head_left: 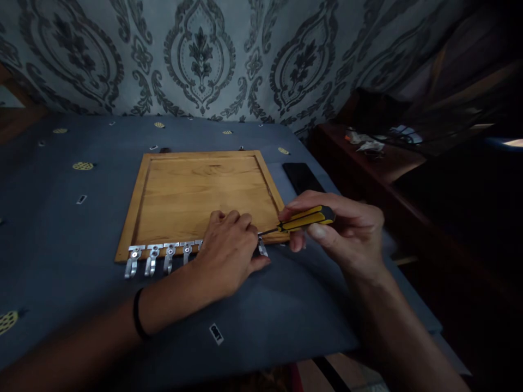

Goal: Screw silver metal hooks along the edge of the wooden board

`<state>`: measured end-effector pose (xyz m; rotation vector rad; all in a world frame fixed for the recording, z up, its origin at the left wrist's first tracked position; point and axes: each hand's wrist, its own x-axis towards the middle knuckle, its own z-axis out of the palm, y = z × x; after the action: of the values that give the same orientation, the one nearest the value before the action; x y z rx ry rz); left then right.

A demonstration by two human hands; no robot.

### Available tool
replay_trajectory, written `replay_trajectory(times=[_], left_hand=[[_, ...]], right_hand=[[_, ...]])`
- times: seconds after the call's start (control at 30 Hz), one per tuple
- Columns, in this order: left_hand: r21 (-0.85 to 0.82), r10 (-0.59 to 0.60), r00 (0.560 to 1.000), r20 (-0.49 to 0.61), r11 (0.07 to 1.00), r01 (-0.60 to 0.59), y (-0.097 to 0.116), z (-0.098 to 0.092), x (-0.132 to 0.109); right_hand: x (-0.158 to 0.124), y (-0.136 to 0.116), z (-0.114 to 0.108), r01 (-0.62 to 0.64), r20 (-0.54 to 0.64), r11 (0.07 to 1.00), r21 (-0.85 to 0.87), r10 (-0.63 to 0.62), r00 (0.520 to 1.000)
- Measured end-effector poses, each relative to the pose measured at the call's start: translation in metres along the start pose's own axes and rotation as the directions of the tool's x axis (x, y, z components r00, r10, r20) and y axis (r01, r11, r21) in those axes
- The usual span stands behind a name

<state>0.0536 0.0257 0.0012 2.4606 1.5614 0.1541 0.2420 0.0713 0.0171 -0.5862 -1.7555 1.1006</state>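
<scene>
A wooden board [204, 188] with a raised frame lies on the cloth-covered table. Along its near edge runs a silver metal hook rail [170, 249], its hooks pointing toward me. My left hand [226, 250] lies over the rail and the board's near edge with bent fingers, hiding the middle hooks. Pinched between the thumb and fingers of my right hand [345, 228] is a yellow and black screwdriver [306, 219]. Its shaft points left, the tip close to the rail's right end beside my left fingers. Whether the tip sits in a screw cannot be made out.
A black phone [302, 177] lies right of the board on the blue-grey tablecloth [73, 228]. Behind the table hangs a patterned curtain [200, 54]. To the right stands a dark red surface [392, 163] with small clutter and cables on it.
</scene>
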Motion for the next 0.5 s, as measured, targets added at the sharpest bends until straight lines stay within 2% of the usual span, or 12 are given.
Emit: replay_trajectory(times=[0.13,0.4,0.5], left_hand=[[0.004,-0.002,1.000,-0.002,1.000,0.002,0.0003,0.0003,0.0002],[0.002,-0.014,1.000,0.019,1.000,0.014,0.0013,-0.0020,0.0008],[0.004,-0.012,1.000,0.025,1.000,0.012,0.0016,-0.0032,0.0012]], right_hand=[[0.0019,0.0006,0.0012,0.038,-0.042,0.999,-0.014,-0.038,0.998],[0.0010,0.0014,0.0075,-0.007,-0.119,0.998,0.057,0.014,0.993],[0.0005,0.0011,0.0039,-0.014,-0.081,0.999,0.042,0.017,0.997]])
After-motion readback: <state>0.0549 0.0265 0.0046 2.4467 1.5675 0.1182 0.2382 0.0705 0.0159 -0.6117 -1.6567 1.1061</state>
